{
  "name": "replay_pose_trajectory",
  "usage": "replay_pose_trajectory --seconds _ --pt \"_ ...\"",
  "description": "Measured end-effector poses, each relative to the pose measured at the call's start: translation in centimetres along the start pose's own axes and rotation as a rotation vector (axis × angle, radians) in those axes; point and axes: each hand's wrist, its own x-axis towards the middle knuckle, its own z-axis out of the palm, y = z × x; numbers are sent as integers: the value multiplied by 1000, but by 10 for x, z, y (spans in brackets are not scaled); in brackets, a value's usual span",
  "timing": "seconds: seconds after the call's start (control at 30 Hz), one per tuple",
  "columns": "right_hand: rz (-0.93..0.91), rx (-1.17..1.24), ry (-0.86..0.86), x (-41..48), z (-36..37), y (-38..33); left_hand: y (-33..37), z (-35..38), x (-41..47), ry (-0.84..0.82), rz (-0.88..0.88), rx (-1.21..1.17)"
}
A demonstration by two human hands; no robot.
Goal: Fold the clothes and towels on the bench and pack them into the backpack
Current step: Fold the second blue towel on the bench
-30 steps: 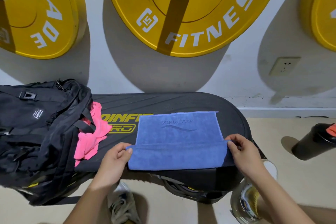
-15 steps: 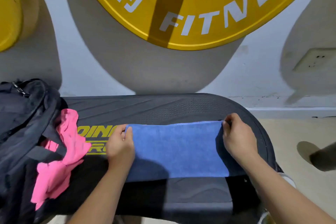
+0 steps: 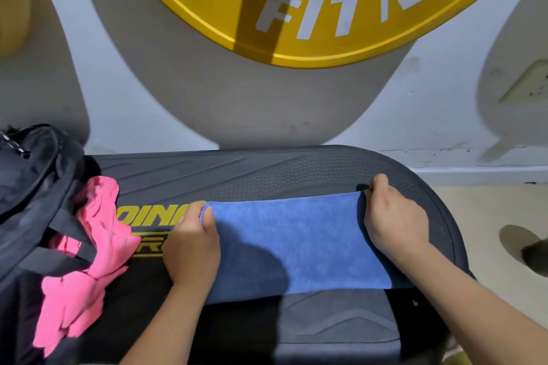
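Note:
A blue towel [image 3: 299, 241] lies folded flat on the black bench [image 3: 296, 169]. My left hand [image 3: 192, 249] pinches its far left corner, thumb on top of the cloth. My right hand [image 3: 393, 216] pinches the far right corner at the towel's back edge. A pink garment [image 3: 86, 270] hangs crumpled out of the black backpack [image 3: 26, 187] at the bench's left end, partly under a backpack strap.
A yellow weight plate [image 3: 311, 9] hangs on the white wall behind the bench. A wall socket [image 3: 530, 83] sits at the right. Beige floor lies right of the bench, with a dark object [image 3: 536, 255] at the frame edge.
Both hands carried the towel's near edge over to the far edge, folding it in half. The view has moved closer to the bench.

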Motion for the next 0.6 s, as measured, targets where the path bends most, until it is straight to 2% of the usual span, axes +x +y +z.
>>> replay_pose_trajectory --seconds 0.13,0.23,0.3,0.37,0.5,0.6 --pt "-19 -97 -31 5 3 -1 -3 2 1 -3 157 106" --pt "-20 -123 -45 5 2 -2 -1 0 -1 -23 178 194" --pt "-26 -138 -55 6 1 -2 1 -1 2 -113 160 272" --pt "-41 -150 -52 5 -1 -4 2 -1 4 -131 187 385" --pt "-51 -128 -21 -2 -2 -5 8 -8 4 -289 98 437" --pt "-78 -111 79 -5 2 -1 15 -19 6 -434 159 412"
